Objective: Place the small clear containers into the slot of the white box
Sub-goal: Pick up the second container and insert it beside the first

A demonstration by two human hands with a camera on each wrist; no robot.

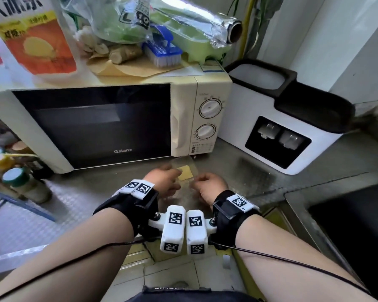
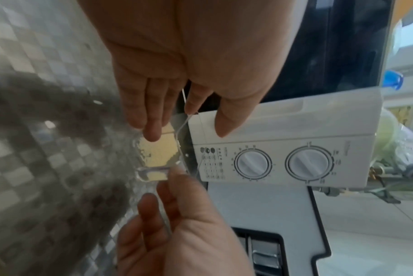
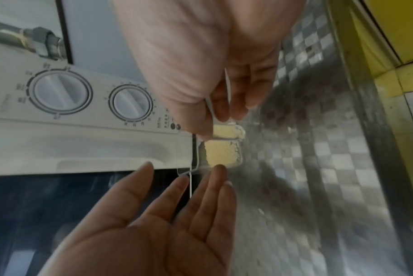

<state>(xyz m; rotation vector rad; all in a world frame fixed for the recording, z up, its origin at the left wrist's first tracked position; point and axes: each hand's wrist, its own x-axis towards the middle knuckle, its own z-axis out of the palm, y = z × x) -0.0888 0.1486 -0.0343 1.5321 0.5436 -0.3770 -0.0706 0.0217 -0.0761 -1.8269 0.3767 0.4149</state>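
Observation:
A small clear container (image 1: 184, 171) with yellow powder inside sits low over the steel counter in front of the microwave. My right hand (image 1: 205, 182) pinches its clear edge between thumb and fingers; the right wrist view shows that pinch (image 3: 213, 127) on the container (image 3: 220, 153). My left hand (image 1: 162, 179) is flat, with straight fingers (image 2: 152, 134) touching the container (image 2: 158, 153) from the other side. The white box (image 1: 244, 118) stands to the right. Its black slot (image 1: 277, 142) holds two clear containers (image 1: 268, 130) side by side.
The microwave (image 1: 92, 125) stands right behind the hands, its dials (image 1: 208, 109) beside the box. Bottles (image 1: 24, 184) crowd the left edge of the counter. A dark sink (image 1: 347, 225) drops away at the right. Bags, a brush and a foil roll lie on top of the microwave.

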